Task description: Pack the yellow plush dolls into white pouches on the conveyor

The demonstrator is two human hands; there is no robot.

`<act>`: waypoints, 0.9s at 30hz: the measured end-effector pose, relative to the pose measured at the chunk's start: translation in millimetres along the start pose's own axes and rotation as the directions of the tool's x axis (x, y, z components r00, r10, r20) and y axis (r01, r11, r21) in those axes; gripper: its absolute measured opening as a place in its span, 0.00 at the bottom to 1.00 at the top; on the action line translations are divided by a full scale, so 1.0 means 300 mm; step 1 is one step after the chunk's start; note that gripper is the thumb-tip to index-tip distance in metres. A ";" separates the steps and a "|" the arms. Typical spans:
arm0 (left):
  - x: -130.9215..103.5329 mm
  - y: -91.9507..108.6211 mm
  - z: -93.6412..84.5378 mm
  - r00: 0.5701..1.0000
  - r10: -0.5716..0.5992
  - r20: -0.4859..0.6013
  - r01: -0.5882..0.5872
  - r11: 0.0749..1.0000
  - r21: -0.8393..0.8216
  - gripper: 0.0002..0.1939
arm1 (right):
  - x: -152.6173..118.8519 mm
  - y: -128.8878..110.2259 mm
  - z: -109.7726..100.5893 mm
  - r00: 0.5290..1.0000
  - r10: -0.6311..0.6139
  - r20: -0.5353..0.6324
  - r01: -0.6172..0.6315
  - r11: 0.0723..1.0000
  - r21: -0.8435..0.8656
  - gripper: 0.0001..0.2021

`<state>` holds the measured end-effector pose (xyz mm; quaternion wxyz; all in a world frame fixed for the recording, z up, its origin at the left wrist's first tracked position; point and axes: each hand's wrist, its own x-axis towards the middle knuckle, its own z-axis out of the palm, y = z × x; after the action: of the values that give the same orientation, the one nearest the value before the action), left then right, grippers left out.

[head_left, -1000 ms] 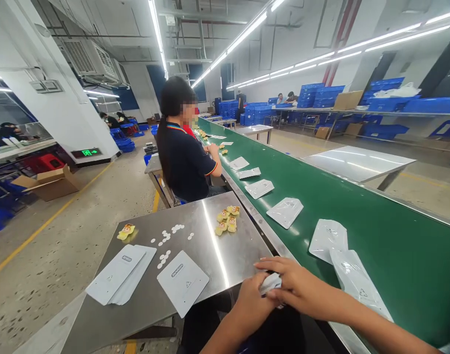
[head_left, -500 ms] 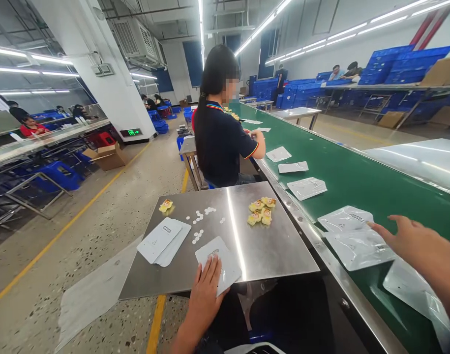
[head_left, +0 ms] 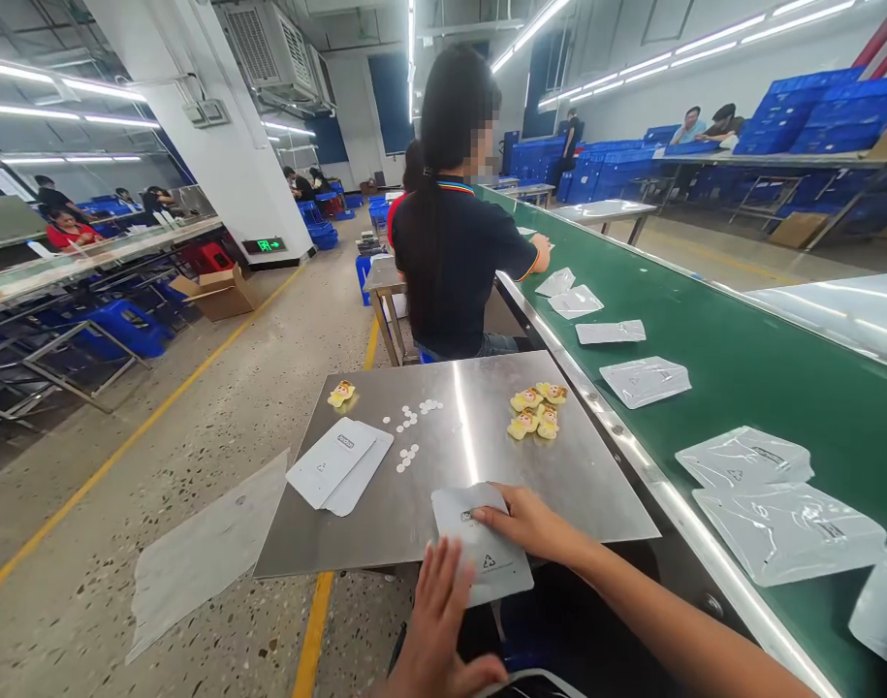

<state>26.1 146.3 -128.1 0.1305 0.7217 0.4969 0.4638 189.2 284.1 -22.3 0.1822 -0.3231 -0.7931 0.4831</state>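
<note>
A white plastic pouch (head_left: 487,538) with dark printing lies at the near edge of the metal table, its lower end jutting past the edge. My right hand (head_left: 534,519) grips its right side, thumb on top and the other fingers partly hidden. My left hand (head_left: 443,611) is open at the pouch's lower left, fingers stretched out and overlapping its edge; whether they touch it I cannot tell. Further left lie overlapping white pouches (head_left: 341,463). Small white discs (head_left: 408,454) are scattered behind them. Several yellow figure-shaped pieces (head_left: 536,412) are grouped at the right, and a single yellow piece (head_left: 342,393) lies far left.
A green conveyor belt (head_left: 712,388) runs along the right, carrying several filled-looking pouches (head_left: 788,533). Its metal rail (head_left: 653,485) borders the table (head_left: 595,494). A co-worker (head_left: 450,233) sits just beyond the table. A translucent sheet (head_left: 203,553) hangs at the left.
My right hand has come from over the belt to the pouch and taken hold of its right side. My left hand has slid off the pouch's face toward me. The view has shifted.
</note>
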 end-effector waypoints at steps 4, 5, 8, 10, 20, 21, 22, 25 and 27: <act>0.037 0.035 -0.064 0.875 -0.481 -0.065 0.285 0.618 -0.733 0.58 | -0.039 -0.090 0.014 0.996 -0.072 0.056 0.074 0.997 -0.032 0.16; 0.056 0.040 -0.073 0.822 -0.568 0.042 0.345 0.438 -0.830 0.58 | -0.034 -0.109 0.026 0.990 -0.100 0.096 0.105 0.993 -0.055 0.15; 0.122 0.038 -0.084 0.619 -0.729 0.293 0.482 0.058 -0.874 0.47 | 0.042 -0.133 0.054 0.966 -0.170 0.197 0.210 0.956 -0.205 0.13; 0.161 0.025 -0.092 0.489 -0.825 0.283 0.459 -0.033 -0.888 0.34 | 0.144 -0.119 0.046 0.960 -0.191 0.206 0.252 0.908 -0.336 0.15; 0.175 0.001 -0.170 0.244 -0.957 0.156 0.347 -0.064 -0.936 0.28 | 0.700 -0.016 0.039 0.962 -0.266 -0.055 0.136 0.645 -0.752 0.20; 0.170 -0.002 -0.167 0.251 -0.955 0.160 0.333 -0.070 -0.940 0.28 | 0.719 -0.016 0.058 0.960 -0.279 -0.035 0.153 0.623 -0.767 0.20; 0.165 -0.007 -0.163 0.266 -0.952 0.155 0.311 -0.068 -0.948 0.28 | 0.730 -0.015 0.077 0.955 -0.296 -0.005 0.182 0.599 -0.780 0.20; 0.150 -0.028 -0.148 0.313 -0.938 0.151 0.249 -0.072 -0.966 0.28 | 0.730 -0.013 0.121 0.933 -0.344 0.104 0.281 0.520 -0.806 0.18; 0.141 -0.042 -0.139 0.328 -0.931 0.162 0.237 -0.085 -0.968 0.28 | 0.708 -0.008 0.135 0.920 -0.360 0.155 0.324 0.479 -0.815 0.18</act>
<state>-11.6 176.4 -91.2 0.5466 -0.0275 0.4341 0.7155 10.2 403.3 -44.0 0.1159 -0.2147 -0.9698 0.0005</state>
